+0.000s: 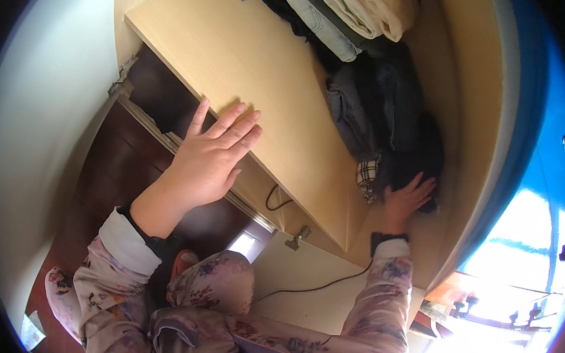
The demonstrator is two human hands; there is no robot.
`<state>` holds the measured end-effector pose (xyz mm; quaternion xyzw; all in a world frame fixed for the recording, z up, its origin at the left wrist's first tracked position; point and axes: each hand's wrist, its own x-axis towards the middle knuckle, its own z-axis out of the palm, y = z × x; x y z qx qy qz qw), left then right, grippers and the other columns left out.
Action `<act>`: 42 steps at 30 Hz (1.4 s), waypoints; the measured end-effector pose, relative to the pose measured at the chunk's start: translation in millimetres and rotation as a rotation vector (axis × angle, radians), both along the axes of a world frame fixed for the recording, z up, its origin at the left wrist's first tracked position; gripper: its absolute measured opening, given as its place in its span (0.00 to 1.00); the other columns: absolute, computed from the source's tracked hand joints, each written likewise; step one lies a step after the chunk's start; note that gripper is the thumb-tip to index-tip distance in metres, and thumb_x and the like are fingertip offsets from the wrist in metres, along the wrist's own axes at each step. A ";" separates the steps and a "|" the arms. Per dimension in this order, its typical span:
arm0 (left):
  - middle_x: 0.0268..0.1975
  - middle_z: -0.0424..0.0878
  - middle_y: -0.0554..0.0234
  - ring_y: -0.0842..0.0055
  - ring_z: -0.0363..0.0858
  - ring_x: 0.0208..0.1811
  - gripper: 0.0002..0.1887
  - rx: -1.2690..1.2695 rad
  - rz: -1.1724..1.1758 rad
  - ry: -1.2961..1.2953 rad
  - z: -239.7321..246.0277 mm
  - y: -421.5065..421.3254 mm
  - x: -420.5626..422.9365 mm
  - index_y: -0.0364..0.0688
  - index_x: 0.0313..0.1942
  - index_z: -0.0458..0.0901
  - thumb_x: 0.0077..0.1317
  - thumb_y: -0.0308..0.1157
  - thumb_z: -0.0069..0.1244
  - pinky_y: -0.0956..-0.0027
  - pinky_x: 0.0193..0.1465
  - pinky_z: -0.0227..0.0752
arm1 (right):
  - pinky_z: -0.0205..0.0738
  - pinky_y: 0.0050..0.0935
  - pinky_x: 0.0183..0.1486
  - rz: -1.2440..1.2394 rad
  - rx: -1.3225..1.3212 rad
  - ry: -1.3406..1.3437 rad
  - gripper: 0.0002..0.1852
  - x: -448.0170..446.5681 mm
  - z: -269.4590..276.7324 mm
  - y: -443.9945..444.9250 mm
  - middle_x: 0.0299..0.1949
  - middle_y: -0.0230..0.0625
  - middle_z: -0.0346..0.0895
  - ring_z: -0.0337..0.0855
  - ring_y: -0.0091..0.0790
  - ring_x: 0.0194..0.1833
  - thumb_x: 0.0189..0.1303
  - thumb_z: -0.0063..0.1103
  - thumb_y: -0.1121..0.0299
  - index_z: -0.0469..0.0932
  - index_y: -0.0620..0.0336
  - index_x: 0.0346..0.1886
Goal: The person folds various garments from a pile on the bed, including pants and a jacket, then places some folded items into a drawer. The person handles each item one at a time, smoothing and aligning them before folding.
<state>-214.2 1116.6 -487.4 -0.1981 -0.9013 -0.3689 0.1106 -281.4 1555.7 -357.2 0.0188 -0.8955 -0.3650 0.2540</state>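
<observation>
My left hand (216, 148) lies palm down with spread fingers at the front edge of a light wooden cabinet shelf (249, 92). Far along the shelf, my right hand (407, 198) rests with parted fingers on dark folded clothing (410, 155) near the side wall. A black-and-white checked cloth (368, 174) pokes out just beside it. Grey folded garments (347, 103) lie in the same row. Farther up are pale denim (316, 23) and a cream folded garment (370, 12).
A white door (50, 89) stands at the left, with a metal hinge (122, 77) by the shelf. Another white door panel (314, 295) with a hinge (299, 238) is below. A black cable (319, 288) runs across it. My knee (218, 279) is under the shelf edge.
</observation>
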 end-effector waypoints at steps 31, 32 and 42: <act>0.68 0.59 0.68 0.74 0.49 0.72 0.29 -0.034 -0.040 0.024 -15.5 -11.6 1.5 0.45 0.61 0.68 0.57 0.32 0.52 0.50 0.73 0.29 | 0.47 0.62 0.64 0.146 -0.404 -0.227 0.42 13.9 -25.8 -81.8 0.67 0.63 0.45 0.46 0.64 0.68 0.54 0.61 0.52 0.54 0.60 0.68; 0.68 0.59 0.68 0.74 0.49 0.72 0.27 -0.045 -0.072 0.006 -12.5 -15.2 2.1 0.45 0.60 0.68 0.58 0.32 0.51 0.51 0.73 0.28 | 0.46 0.62 0.64 0.332 -0.433 -0.259 0.40 28.1 -33.8 -105.0 0.67 0.62 0.45 0.46 0.64 0.67 0.54 0.62 0.56 0.55 0.61 0.67; 0.53 0.74 0.51 0.57 0.72 0.57 0.17 -0.034 0.181 0.100 81.4 -133.9 149.3 0.37 0.48 0.76 0.56 0.24 0.50 0.45 0.65 0.51 | 0.40 0.58 0.67 0.731 -0.665 -0.707 0.39 105.3 -74.9 -302.2 0.68 0.58 0.46 0.45 0.62 0.69 0.45 0.66 0.70 0.61 0.60 0.64</act>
